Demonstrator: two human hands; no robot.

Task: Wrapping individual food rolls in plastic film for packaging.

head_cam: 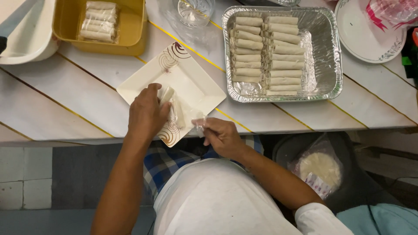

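Observation:
A square white plate (191, 82) with brown swirls sits at the table's near edge. On it lies a thin pale wrapper (185, 114), partly rolled. My left hand (147, 114) presses on the rolled end of the wrapper (166, 93). My right hand (221, 135) pinches the wrapper's near right corner at the plate's edge. What is inside the roll is hidden.
A foil tray (324, 52) behind the plate holds two rows of several finished rolls. A yellow container (69, 26) at the back left holds more rolls. A clear glass (194, 11), round white plates (363, 39) and a white bowl (26, 39) stand around. A bag of round wrappers (320, 169) rests below the table.

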